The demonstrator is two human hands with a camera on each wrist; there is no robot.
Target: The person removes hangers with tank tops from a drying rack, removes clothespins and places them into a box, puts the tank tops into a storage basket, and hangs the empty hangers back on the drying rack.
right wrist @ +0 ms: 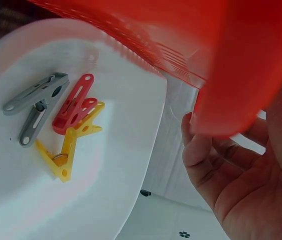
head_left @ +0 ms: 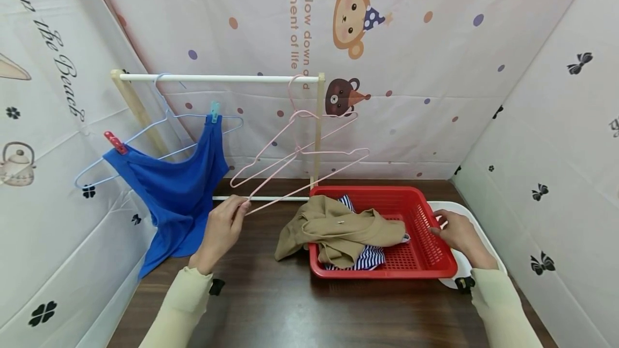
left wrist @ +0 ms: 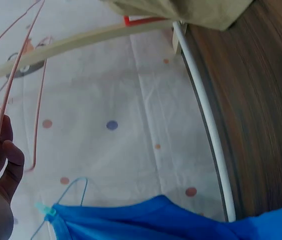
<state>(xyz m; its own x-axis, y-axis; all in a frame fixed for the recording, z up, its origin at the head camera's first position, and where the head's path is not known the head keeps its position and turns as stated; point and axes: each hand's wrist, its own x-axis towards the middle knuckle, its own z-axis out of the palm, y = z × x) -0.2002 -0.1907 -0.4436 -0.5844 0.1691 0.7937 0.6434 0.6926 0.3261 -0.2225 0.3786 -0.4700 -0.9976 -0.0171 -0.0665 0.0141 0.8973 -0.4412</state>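
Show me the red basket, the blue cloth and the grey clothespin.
Red basket (head_left: 387,274): head view, on its near rim.
Blue cloth (head_left: 179,192): head view, on its middle.
Grey clothespin (right wrist: 46,98): right wrist view, on its body, near the spring.

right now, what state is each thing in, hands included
Left hand, pinches one pink hanger
Held pink hanger, bare
Other pink hanger, bare
Blue hanger, hooked on the rail
Blue cloth, pegged to blue hanger
Red peg, clipped
Teal peg, clipped
Right hand, grips basket rim
Red basket, upright
Brown garment, crumpled, overhanging basket
Striped cloth, partly covered
White dish, holds loose pegs
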